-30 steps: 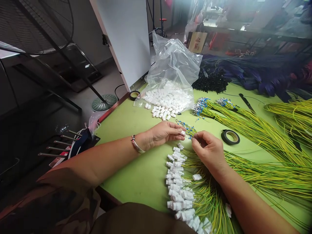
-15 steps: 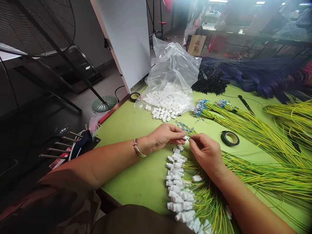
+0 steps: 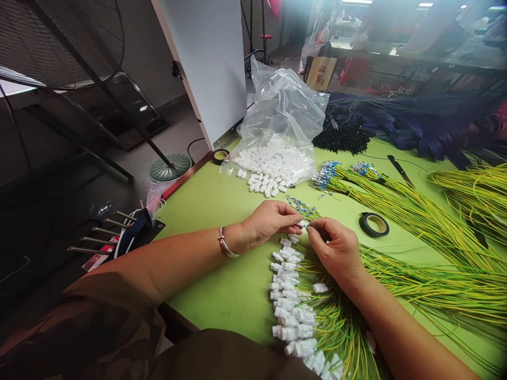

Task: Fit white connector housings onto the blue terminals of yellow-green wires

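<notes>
Step in hand, as I read it: mating a wire end (image 3: pixel 308 228) to a connector (image 3: pixel 302 224). Left hand (image 3: pixel 273 221) is pinched shut on the connector, thumb against fingertips; right hand (image 3: pixel 336 248) is pinched on the wire end, butted right up to it. Both sit just above the counter (image 3: pixel 222 211), near its middle, fingertips nearly touching. Can't tell if the terminal is seated; too small, and my fingers half cover it.

Next move calls for: terminal in line with the connector mouth; a straight push, no twist; a firm hold on the connector so it doesn't roll.

Around:
- finished row (image 3: pixel 289 301) of capped wires fans out just below my hands, and my right forearm lies over its wires;
- bare ends (image 3: pixel 303 207), blue-tipped, lie just beyond my fingertips;
- spare connectors (image 3: pixel 265 184) are spilled from the bag (image 3: pixel 285 111), further out;
- tape roll (image 3: pixel 374 224) sits near my right hand, apart from it;
- big bundles (image 3: pixel 415 211) of yellow-green wire run off to the right;
- black parts (image 3: pixel 343 137) and purple wires (image 3: pixel 415 121) are at the far edge.

In the way: the bare ends sit close enough to the pinch to snag; the wires under my forearm could drag the finished row if I pull back carelessly.
</notes>
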Available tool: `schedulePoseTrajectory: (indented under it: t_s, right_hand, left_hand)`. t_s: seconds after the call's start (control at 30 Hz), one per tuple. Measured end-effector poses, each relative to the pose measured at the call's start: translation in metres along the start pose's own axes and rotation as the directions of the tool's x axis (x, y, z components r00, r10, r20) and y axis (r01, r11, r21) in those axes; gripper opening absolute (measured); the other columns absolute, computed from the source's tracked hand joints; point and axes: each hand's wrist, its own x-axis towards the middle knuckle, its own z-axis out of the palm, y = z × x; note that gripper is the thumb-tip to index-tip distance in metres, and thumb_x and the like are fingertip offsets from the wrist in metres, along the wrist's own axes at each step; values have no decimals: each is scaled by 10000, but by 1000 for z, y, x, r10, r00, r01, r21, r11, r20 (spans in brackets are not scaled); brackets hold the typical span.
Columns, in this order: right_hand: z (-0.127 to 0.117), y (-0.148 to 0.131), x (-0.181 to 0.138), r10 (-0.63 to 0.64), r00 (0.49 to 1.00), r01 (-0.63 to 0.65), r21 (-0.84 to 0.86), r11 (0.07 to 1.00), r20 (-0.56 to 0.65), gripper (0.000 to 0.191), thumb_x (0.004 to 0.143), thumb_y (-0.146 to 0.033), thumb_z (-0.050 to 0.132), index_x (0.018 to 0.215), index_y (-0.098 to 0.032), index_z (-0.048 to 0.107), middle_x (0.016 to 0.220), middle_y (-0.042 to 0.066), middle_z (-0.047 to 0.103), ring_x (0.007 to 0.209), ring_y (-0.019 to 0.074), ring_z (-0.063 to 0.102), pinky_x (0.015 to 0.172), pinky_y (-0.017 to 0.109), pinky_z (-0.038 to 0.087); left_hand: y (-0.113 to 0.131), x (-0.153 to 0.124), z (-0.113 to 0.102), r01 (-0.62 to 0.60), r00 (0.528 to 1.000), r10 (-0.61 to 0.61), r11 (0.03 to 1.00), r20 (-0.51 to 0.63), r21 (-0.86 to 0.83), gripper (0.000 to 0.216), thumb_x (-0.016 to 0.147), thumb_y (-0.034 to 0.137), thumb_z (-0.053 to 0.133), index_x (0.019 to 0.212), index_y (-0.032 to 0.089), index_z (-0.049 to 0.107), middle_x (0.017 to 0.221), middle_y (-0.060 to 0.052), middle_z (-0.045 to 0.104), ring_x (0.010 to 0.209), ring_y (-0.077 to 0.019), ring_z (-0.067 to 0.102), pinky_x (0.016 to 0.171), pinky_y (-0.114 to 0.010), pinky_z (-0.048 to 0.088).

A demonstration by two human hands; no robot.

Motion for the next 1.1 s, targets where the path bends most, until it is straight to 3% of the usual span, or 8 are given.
schedulePoseTrajectory:
  t_s: [0.3,0.47,0.77,0.93,1.0,1.1]
  right_hand:
    - [2,1,1,27,999,-29,45,999,37,71,806,-180,562,760,-172,614,636,-1,603,533,105,508,525,227,416]
    - [1,2,2,14,999,-17,46,999,50,77,808,-193,566,755,-175,620,625,-5,601,527,105,507,518,225,412]
    - [3,0,1,32,997,-34,24,999,69,109,812,-220,548,757,-175,630,640,18,623,564,123,533,531,240,425]
    - [-14,2,12,200,959,-232,153,960,199,173,796,-294,561,742,-158,653,557,-4,598,476,107,484,467,233,395]
    - [-27,7,20,293,936,-324,146,935,195,212,801,-320,550,756,-149,668,544,-8,596,450,105,471,452,235,381]
    - [-43,16,28,297,941,-296,-32,955,161,182,786,-288,560,735,-162,681,610,4,643,516,119,526,508,244,397]
  left_hand:
    - [0,-1,2,17,1000,-17,1000,8,14,284,630,263,811,708,75,614,586,-34,660,533,-96,647,564,-179,498]
    - [2,-1,0,24,999,-26,998,-36,-58,272,624,240,815,703,77,613,574,-4,638,547,-89,649,581,-170,503]
    - [2,0,-1,-7,999,8,1000,35,-14,317,610,292,820,718,82,609,589,-31,656,568,-98,650,573,-175,490]
    - [0,-2,1,-90,994,68,953,88,288,193,719,261,714,727,91,625,570,-21,628,476,-73,551,480,-187,422]
    - [-3,-2,1,-197,980,157,859,124,473,95,725,191,670,713,100,642,602,-16,630,519,-71,542,511,-185,411]
    - [-8,-4,3,-346,938,234,637,255,689,80,726,153,609,731,115,680,646,-9,640,579,-76,529,558,-183,395]
